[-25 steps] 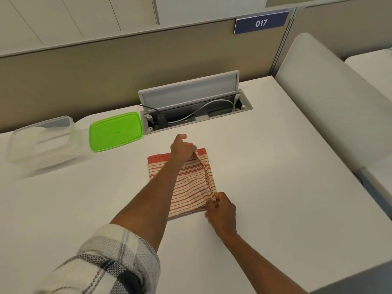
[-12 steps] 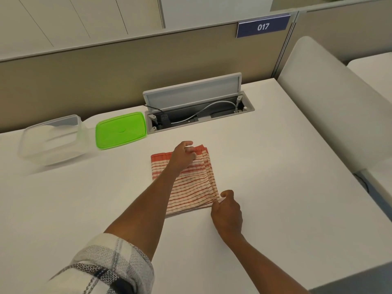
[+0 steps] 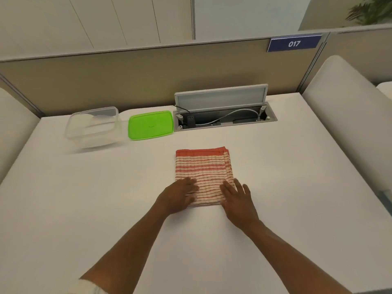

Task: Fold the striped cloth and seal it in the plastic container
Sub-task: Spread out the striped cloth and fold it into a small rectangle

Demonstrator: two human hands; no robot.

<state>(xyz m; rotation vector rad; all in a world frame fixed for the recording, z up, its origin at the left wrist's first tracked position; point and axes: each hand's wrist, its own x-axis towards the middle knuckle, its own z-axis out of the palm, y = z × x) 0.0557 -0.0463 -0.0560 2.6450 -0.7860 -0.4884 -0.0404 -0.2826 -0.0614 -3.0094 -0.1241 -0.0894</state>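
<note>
The red-and-white striped cloth (image 3: 203, 168) lies folded into a rectangle in the middle of the white table. My left hand (image 3: 179, 196) rests flat on its near left corner, fingers spread. My right hand (image 3: 238, 198) lies flat on its near right corner, fingers apart. Neither hand grips the fabric. The clear plastic container (image 3: 93, 126) stands open at the back left, with its green lid (image 3: 151, 125) lying flat beside it on the right.
An open cable hatch (image 3: 222, 111) with wires sits in the table (image 3: 297, 177) behind the cloth. A beige partition with a blue "017" sign (image 3: 294, 43) closes the back. White padded dividers (image 3: 347, 115) flank both sides.
My left hand pulled back from the cloth's far edge to its near left corner. My right hand let go of the right edge and now lies flat. The camera view shifted left.
</note>
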